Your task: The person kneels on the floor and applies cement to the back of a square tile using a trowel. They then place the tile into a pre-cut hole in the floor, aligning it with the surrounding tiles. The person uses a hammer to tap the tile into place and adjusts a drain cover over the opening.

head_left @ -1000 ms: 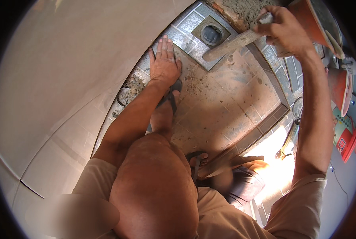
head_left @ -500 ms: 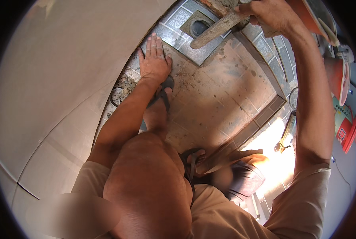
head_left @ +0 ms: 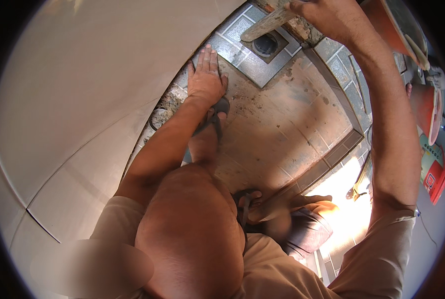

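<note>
My left hand lies flat, fingers spread, on a grey patterned floor tile beside the wall. My right hand is up at the top of the view, shut on a wooden-handled tool that slants down to the left above a square floor drain. The tool's working end is hidden by my hand. My knee fills the middle foreground, and my sandalled foot rests on the floor just below my left hand.
A large pale tiled wall curves along the left. The mortar-stained floor is edged by a strip of grey border tiles. Orange buckets and a red box stand at the right. Rubble lies by the wall base.
My right hand with the wooden tool has moved up and left toward the top edge of the view. My left hand stays flat on the tile; the view shifted slightly.
</note>
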`<state>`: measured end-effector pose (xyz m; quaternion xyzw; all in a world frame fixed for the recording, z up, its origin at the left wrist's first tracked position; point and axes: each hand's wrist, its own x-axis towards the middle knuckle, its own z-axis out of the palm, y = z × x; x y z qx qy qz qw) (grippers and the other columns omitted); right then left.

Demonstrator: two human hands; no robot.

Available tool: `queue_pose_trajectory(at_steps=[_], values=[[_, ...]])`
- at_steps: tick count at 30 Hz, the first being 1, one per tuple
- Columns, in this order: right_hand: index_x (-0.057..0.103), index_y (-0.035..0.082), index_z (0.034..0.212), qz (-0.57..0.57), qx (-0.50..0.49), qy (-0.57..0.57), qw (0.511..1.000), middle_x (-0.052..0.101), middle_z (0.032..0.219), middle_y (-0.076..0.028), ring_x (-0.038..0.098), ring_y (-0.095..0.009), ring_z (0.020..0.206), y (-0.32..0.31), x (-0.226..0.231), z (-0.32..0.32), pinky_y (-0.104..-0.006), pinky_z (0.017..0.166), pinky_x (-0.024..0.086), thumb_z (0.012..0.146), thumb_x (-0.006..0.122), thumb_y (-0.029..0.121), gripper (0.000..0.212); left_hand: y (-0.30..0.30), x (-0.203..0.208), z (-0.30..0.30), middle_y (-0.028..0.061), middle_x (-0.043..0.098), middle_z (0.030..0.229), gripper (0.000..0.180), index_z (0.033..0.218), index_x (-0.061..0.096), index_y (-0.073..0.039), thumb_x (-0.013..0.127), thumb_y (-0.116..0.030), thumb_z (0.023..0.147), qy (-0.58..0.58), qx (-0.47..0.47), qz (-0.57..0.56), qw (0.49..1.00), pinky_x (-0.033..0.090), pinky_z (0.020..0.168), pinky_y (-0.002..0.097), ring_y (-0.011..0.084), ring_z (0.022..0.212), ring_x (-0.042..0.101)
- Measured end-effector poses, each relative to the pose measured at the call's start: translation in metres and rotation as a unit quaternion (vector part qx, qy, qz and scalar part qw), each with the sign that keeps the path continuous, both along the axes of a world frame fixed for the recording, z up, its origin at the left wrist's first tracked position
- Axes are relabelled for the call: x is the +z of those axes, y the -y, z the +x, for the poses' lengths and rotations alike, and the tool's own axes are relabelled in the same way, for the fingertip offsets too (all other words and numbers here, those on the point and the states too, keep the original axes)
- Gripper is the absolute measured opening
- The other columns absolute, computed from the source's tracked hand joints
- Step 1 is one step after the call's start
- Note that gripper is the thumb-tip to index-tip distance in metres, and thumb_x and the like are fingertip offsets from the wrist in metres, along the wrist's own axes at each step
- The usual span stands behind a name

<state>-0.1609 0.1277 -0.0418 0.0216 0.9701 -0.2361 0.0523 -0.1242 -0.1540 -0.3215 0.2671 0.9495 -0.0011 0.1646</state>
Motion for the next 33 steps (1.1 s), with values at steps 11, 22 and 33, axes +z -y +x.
queue_pose_trajectory(at_steps=[11,22,33], values=[[0.073,-0.006,0.097,0.040,-0.026,0.079,0.996,0.075,0.092,-0.029,0.077,-0.042,0.093,0.044,0.002,-0.013,-0.0508,0.087,0.061,0.086,0.064,-0.001,0.015,-0.003,0.008,-0.004,0.0128,0.009,0.184,0.079,0.172,0.021,-0.001,0.044,-0.042,0.109,0.060,0.016,0.028,0.998,0.014,0.135,0.0557,0.0275,0.169,0.012],[0.073,-0.005,0.102,0.021,-0.010,0.100,0.995,0.076,0.093,-0.026,0.076,-0.040,0.088,0.061,0.026,-0.009,-0.0485,0.085,0.062,0.089,0.064,-0.002,0.017,-0.002,0.007,-0.003,0.0133,0.007,0.184,0.079,0.173,0.019,-0.001,0.043,-0.042,0.110,0.045,0.001,0.021,0.999,0.012,0.135,0.0548,0.0280,0.169,0.010],[0.073,-0.005,0.100,0.062,-0.019,0.047,0.997,0.075,0.087,-0.023,0.075,-0.033,0.088,0.041,0.035,0.049,-0.0461,0.082,0.060,0.088,0.073,0.002,0.015,-0.033,0.031,-0.025,0.0059,0.029,0.179,0.079,0.167,0.044,-0.016,0.059,-0.062,0.103,-0.009,-0.079,0.019,0.997,0.029,0.130,0.0530,0.0304,0.165,0.026]])
